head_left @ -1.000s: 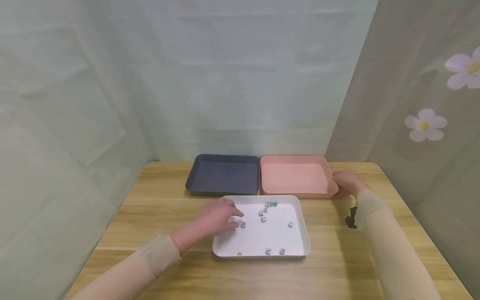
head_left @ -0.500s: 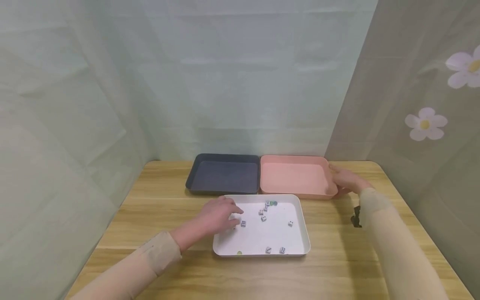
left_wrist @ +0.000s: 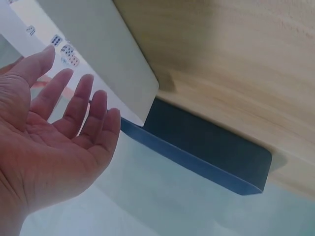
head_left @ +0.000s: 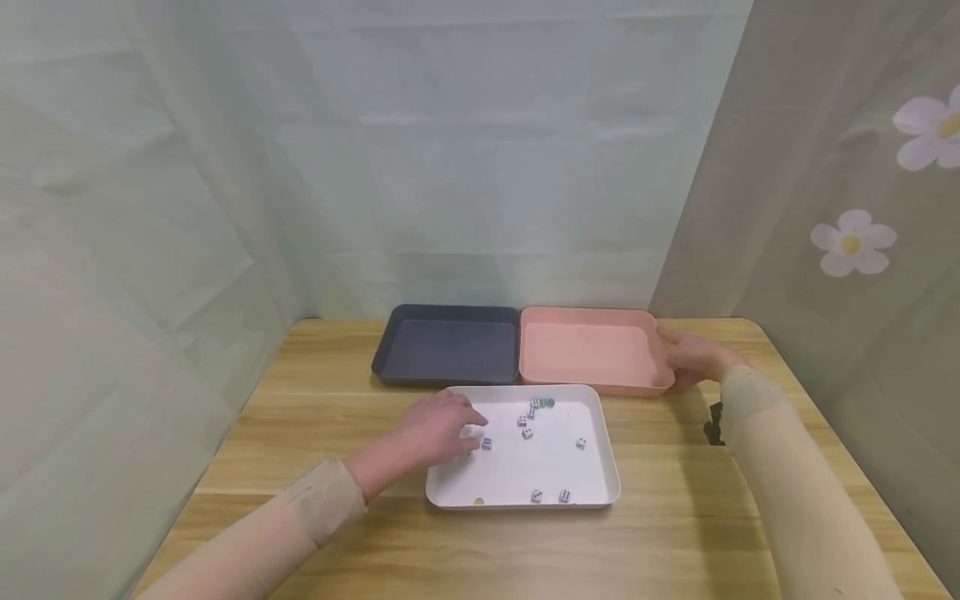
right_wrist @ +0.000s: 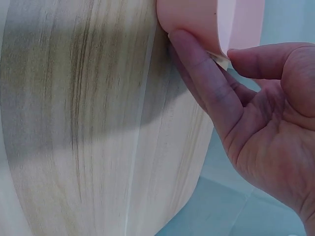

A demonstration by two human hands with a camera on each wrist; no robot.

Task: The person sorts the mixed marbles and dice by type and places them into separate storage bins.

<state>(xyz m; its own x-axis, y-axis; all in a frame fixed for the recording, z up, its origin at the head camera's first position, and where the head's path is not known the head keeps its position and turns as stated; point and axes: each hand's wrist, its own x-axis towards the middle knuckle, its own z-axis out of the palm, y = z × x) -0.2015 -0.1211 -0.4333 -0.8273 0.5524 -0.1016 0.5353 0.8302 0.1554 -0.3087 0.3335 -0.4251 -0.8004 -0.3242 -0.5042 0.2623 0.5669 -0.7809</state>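
Observation:
My left hand (head_left: 437, 429) hovers over the left side of the white tray (head_left: 517, 498), its fingers loosely bent and nothing between them, as the left wrist view confirms. Near its fingertips lies a white die (head_left: 487, 443). Several more dice are scattered in this tray, such as a die (head_left: 581, 443) on the right and a die (head_left: 565, 496) at the front. On the right, my right hand (head_left: 697, 357) pinches the end wall of the pink tray (right_wrist: 192, 17), thumb at the rim and fingers against the outside. The pink tray's floor is bare.
A dark blue tray (head_left: 450, 342) stands against the pink tray's left side. Small green pieces (head_left: 546, 403) sit at the white tray's back edge, and one green piece (head_left: 479, 502) at its front. Pale cloth (head_left: 480, 167) hangs behind the wooden table (head_left: 525, 558).
My right thumb has come up to the pink tray's rim, and that wrist has shifted slightly right. The left hand and the dice stay in place.

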